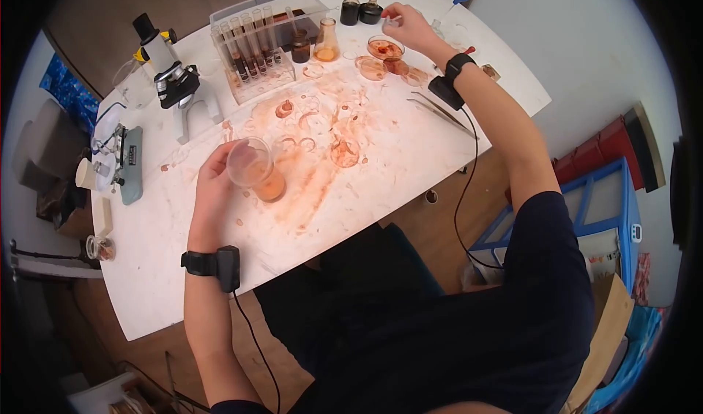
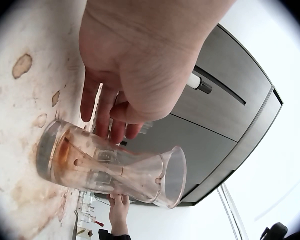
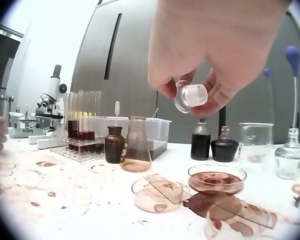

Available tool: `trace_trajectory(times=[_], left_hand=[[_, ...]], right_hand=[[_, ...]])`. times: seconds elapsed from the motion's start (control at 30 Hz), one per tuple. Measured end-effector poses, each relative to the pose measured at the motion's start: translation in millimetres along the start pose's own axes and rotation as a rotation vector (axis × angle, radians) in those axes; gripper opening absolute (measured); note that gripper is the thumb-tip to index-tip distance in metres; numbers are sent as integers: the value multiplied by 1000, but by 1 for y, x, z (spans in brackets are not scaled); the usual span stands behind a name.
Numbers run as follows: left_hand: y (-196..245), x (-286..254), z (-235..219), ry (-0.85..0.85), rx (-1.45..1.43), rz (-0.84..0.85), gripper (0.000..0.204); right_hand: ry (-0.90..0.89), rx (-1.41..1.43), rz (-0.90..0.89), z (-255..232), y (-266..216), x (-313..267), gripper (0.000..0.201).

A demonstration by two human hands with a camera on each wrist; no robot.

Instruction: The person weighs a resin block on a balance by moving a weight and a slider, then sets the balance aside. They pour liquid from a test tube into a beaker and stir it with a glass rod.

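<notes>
My left hand point(image 1: 214, 163) is beside a clear glass beaker point(image 1: 269, 188) with brown liquid at its bottom and a funnel point(image 1: 249, 161) standing in it. In the left wrist view, loosely bent fingers hang next to the beaker point(image 2: 65, 172), not wrapped round it. Over at the back right, my right hand point(image 1: 411, 30) pinches a glass stopper point(image 3: 194, 95) with a frosted plug, held up in the air. Below that hand are a petri dish point(image 1: 385, 47) of red-brown liquid and two dark bottles point(image 1: 350, 10), the stopper being above table level.
A rack of test tubes point(image 1: 253, 48), a brown bottle point(image 1: 301, 51) and a conical flask point(image 1: 326, 42) stand at the back. A microscope point(image 1: 176, 77) and a balance point(image 1: 130, 165) are on the left. Tweezers point(image 1: 443, 114) lie at the right edge. Brown stains mark the white table point(image 1: 381, 172).
</notes>
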State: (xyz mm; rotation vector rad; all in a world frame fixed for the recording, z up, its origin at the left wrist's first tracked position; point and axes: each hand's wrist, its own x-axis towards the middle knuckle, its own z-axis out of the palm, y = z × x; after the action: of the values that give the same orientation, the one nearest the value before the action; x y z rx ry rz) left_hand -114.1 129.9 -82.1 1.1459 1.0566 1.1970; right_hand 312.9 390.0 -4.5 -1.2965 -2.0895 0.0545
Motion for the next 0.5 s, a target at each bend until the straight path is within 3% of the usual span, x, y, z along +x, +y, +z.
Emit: trace_trajectory(times=[0.07, 0.23, 0.5], left_hand=[[-3, 2, -2, -1, -8, 13, 35], [-2, 2, -3, -9, 12, 27, 34], [-4, 4, -5, -2, 13, 27, 34]], right_hand=[[122, 83, -52, 22, -21, 15, 40], [134, 198, 57, 52, -62, 43, 40], [108, 107, 19, 81, -55, 59, 35]])
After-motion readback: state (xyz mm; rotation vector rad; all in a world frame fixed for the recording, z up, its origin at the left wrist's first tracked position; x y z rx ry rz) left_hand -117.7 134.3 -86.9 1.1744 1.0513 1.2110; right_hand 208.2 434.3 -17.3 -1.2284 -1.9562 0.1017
